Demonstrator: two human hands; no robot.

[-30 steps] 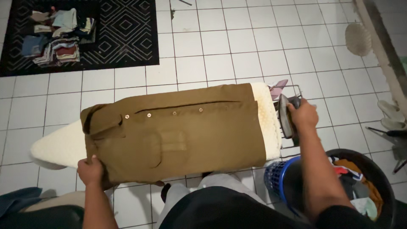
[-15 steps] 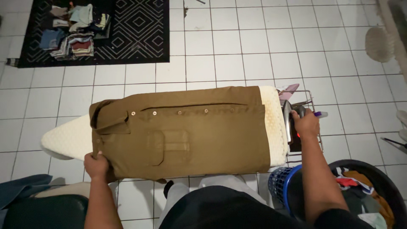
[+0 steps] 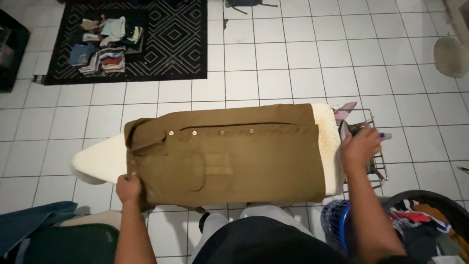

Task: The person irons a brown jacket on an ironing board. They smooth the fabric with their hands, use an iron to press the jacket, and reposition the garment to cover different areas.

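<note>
Gripping the smooth brown shirt (image 3: 234, 156), left hand (image 3: 128, 187) pinches cloth.

Most of the iron (image 3: 352, 131) is hidden behind the right hand (image 3: 360, 146), so the grip cannot be judged. The left hand's (image 3: 129, 187) fingertips are tucked under the brown shirt (image 3: 229, 156). The dark laundry basket (image 3: 430, 230) is cut off by the lower right edge. The folded clothes (image 3: 105, 46) are too small to be told apart.

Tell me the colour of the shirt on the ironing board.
Olive brown shirt, clearest in the head view.
</note>
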